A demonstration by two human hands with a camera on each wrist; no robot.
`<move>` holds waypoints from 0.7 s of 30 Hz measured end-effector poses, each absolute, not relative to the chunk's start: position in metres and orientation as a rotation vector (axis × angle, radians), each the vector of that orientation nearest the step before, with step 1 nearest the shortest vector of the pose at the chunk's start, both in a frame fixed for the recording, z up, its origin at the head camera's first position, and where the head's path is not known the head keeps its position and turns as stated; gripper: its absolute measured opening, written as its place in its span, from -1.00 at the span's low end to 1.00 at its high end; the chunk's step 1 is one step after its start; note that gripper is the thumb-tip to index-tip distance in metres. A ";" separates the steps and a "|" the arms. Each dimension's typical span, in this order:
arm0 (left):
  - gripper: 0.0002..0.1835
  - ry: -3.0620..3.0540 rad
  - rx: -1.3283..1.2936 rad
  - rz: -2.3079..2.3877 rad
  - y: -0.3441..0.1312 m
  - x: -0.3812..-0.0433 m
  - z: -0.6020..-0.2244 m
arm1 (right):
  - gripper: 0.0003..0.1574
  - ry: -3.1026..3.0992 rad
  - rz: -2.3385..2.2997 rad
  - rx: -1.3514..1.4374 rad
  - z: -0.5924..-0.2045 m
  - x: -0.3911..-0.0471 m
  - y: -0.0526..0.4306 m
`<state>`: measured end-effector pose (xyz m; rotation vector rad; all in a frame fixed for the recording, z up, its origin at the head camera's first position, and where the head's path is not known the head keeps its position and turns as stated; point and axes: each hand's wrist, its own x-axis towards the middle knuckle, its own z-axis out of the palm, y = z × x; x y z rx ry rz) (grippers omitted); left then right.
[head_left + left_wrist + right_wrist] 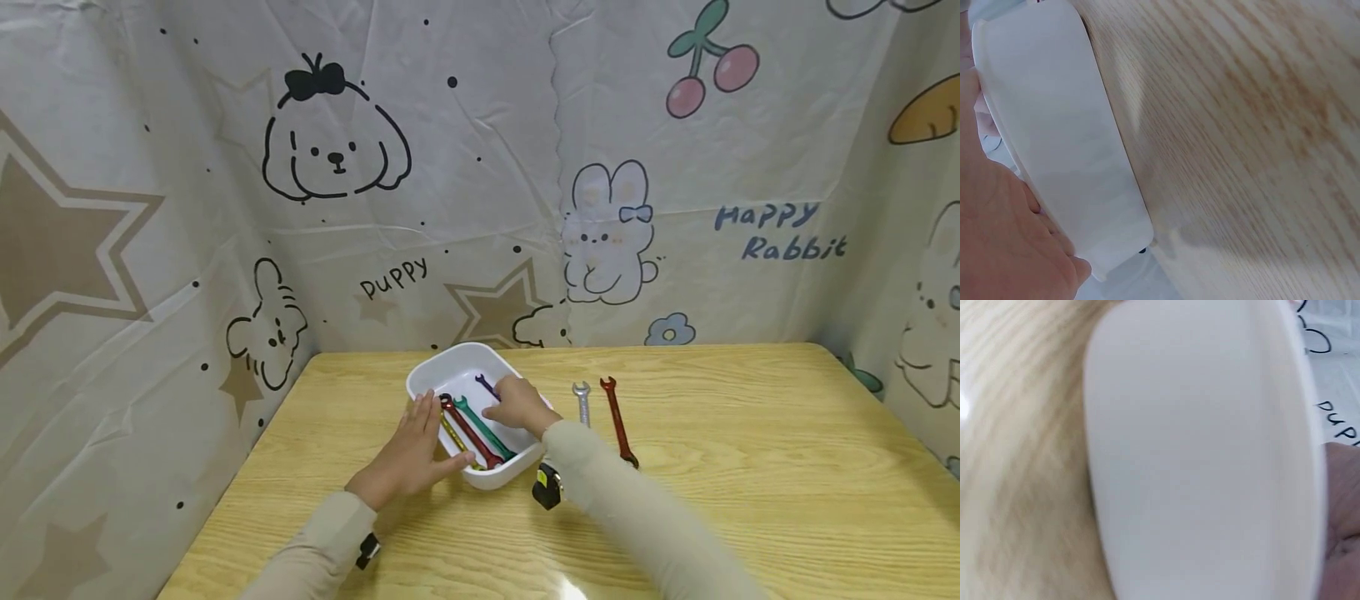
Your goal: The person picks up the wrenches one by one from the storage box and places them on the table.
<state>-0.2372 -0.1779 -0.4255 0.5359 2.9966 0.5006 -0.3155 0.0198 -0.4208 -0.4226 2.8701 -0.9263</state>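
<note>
A white plastic bin (457, 358) stands on the table, holding a yellow wrench (452, 433), a red wrench (472, 433) and a green wrench (483, 427) side by side. My right hand (521, 406) reaches over the bin's right rim and pinches a purple wrench (486, 385), whose far end points up and left; the rest is covered by the hand. With fingers extended, my left hand (412, 454) rests along the left rim, thumb at the near corner. In the left wrist view, that hand (1016, 231) touches the bin's rim beside its outer wall (1066, 137).
Right of the bin, a silver wrench (582, 404) and another red wrench (618, 421) lie on the wooden table (750, 467); the right sleeve hides their near ends in part. A printed cloth (480, 167) hangs behind the table and along its sides.
</note>
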 end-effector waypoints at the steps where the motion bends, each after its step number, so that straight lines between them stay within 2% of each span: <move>1: 0.13 2.998 0.538 0.495 -0.178 -0.238 -0.426 | -0.71 2.894 -0.913 -0.415 -0.423 -0.315 0.018; 14: 0.16 3.013 0.548 0.485 -0.179 -0.241 -0.429 | -0.96 3.203 -0.701 -0.458 -0.442 -0.308 0.003; 21: 0.16 3.015 0.560 0.488 -0.180 -0.239 -0.429 | -0.94 3.239 -0.644 -0.473 -0.447 -0.309 0.001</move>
